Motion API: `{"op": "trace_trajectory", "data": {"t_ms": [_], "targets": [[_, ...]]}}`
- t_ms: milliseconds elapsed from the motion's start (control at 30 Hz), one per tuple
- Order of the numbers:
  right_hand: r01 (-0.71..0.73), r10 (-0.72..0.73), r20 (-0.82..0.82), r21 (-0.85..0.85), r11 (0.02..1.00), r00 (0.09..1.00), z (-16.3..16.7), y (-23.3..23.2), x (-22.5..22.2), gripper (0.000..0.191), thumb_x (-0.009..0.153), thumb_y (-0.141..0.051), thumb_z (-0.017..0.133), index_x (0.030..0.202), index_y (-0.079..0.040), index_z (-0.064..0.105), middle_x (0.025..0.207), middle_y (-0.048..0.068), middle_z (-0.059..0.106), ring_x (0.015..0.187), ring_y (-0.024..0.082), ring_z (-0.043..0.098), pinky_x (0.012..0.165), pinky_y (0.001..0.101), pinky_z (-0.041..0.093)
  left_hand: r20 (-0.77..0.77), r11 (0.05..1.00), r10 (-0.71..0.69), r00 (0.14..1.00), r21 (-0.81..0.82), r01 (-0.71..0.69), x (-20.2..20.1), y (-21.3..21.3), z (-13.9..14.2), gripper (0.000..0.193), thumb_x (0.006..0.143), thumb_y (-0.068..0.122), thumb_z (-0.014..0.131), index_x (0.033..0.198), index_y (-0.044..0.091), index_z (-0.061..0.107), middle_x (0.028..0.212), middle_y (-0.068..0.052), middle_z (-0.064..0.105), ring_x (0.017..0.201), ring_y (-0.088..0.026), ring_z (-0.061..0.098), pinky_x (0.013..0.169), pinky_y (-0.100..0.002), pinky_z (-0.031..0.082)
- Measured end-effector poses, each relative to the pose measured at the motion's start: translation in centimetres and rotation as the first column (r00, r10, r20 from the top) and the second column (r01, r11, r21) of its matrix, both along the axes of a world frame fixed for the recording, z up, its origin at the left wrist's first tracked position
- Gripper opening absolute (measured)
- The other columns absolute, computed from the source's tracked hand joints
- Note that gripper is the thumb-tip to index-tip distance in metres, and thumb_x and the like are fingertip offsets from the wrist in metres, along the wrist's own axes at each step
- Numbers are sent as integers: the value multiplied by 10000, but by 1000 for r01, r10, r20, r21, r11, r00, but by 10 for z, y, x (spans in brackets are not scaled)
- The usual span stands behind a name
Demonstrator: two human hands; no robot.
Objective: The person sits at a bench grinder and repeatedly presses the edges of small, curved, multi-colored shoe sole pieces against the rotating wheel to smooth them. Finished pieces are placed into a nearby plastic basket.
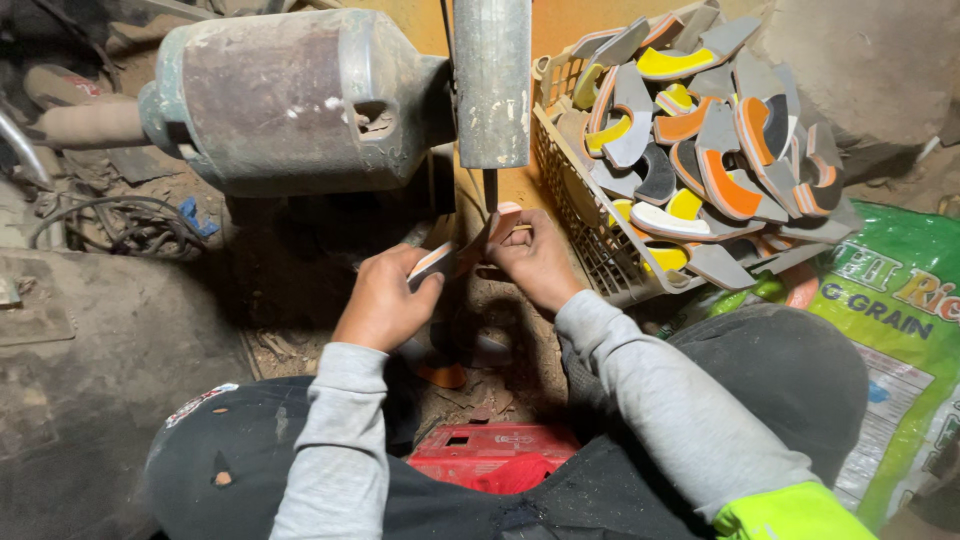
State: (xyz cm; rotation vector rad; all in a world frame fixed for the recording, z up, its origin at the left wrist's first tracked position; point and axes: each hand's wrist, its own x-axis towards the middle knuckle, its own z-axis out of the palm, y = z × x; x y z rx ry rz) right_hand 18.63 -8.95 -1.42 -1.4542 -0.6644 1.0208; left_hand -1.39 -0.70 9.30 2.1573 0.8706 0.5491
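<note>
Both my hands grip one curved shoe-sole piece [470, 243], grey with an orange and white edge. My left hand [385, 300] holds its lower left end and my right hand [533, 258] holds its upper right end. The piece sits just under the dusty grey grinding wheel [491, 80] of a worn motor [285, 100]. Whether it touches the wheel I cannot tell. Grey sleeves cover both forearms.
A plastic mesh basket [572, 190] at the right holds several grey, orange and yellow sole pieces [720, 130]. A green printed sack [895, 330] lies at the far right. A red crate [495, 455] sits between my knees. Cables [120, 225] lie at the left on dusty ground.
</note>
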Motion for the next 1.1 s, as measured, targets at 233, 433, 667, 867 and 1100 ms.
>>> {"op": "trace_trajectory", "data": {"t_ms": [233, 433, 667, 867, 1100], "targets": [[-219, 246, -208, 141, 965, 947, 37, -22, 34, 490, 859, 70, 669, 1302, -30, 483, 1150, 75, 671, 1078, 190, 688, 903, 355, 641, 78, 923, 80, 994, 370, -104, 5, -55, 16, 369, 797, -12, 691, 1165, -28, 675, 1020, -192, 576, 939, -392, 625, 827, -467, 532], [-272, 262, 118, 81, 959, 958, 80, -34, 46, 520, 837, 66, 685, 1319, -41, 522, 1125, 43, 670, 1017, 125, 688, 886, 308, 599, 158, 934, 81, 984, 333, -131, 8, -67, 15, 345, 773, -35, 700, 1117, -19, 698, 1059, -172, 584, 962, -373, 633, 832, -435, 539], [-217, 209, 219, 15, 976, 953, 105, -30, 61, 323, 935, -52, 711, 1214, -42, 549, 879, -13, 553, 716, 54, 523, 658, 234, 557, 275, 911, 309, 911, -360, -200, 22, -43, -32, 205, 867, 38, 709, 1069, 6, 733, 856, -46, 713, 765, -95, 604, 724, -258, 520], [-127, 47, 543, 110, 986, 838, 100, -5, 64, 351, 930, -72, 751, 1219, -19, 558, 955, -11, 575, 776, 53, 544, 698, 223, 510, 382, 893, 340, 859, -418, -167, 41, -16, -69, 176, 932, 13, 666, 1095, -2, 731, 917, 8, 722, 820, -48, 629, 752, -220, 527], [-133, 30, 567, 141, 981, 823, 97, 13, 69, 374, 925, -77, 746, 1248, -21, 566, 990, -7, 588, 813, 70, 520, 763, 230, 493, 431, 763, 388, 815, -646, -22, 53, -9, -79, 187, 945, 60, 723, 1118, -13, 723, 925, -2, 727, 801, -75, 662, 734, -246, 569]]}}
